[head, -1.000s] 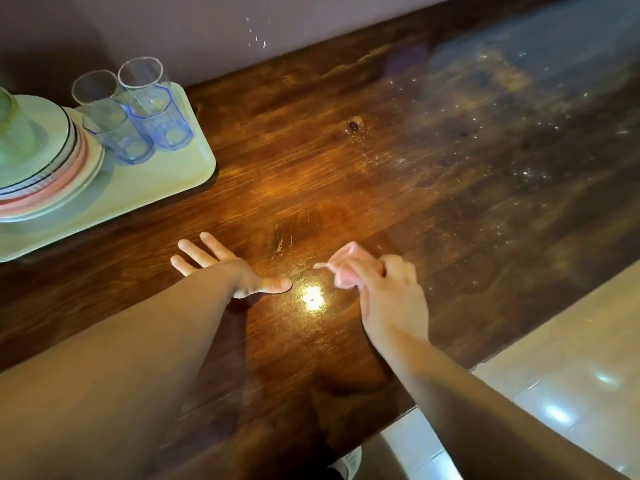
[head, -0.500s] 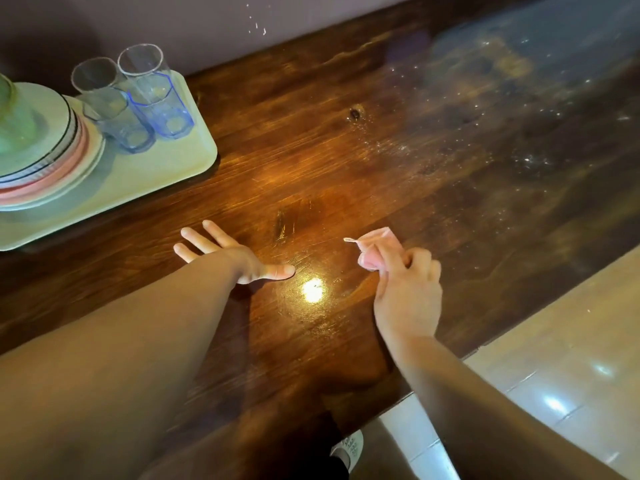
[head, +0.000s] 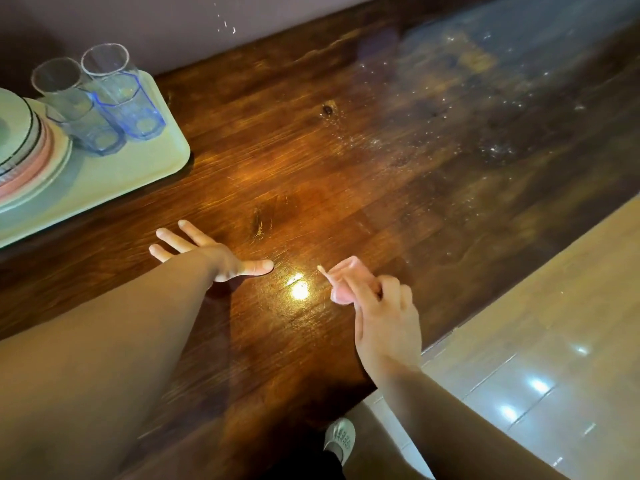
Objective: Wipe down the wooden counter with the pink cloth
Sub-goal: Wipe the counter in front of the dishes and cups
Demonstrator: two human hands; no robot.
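Observation:
The dark wooden counter (head: pixel 346 161) runs from lower left to upper right, with pale specks and wet smears on its far right part. My right hand (head: pixel 384 320) grips the small bunched pink cloth (head: pixel 341 278) near the counter's middle, close to a bright light reflection. My left hand (head: pixel 211 252) rests flat on the wood to the left of the cloth, fingers spread and thumb pointing right.
A pale green tray (head: pixel 138 168) sits at the left, carrying two clear blue-tinted glasses (head: pixel 117 95) and a stack of plates (head: pixel 24 157). A purple wall backs the counter. Glossy tiled floor (head: pixel 536 341) lies at the right, with my shoe (head: pixel 341 436) below.
My right hand moved the pink cloth a little to the right and away, then back toward the light reflection. My left hand stayed flat in place.

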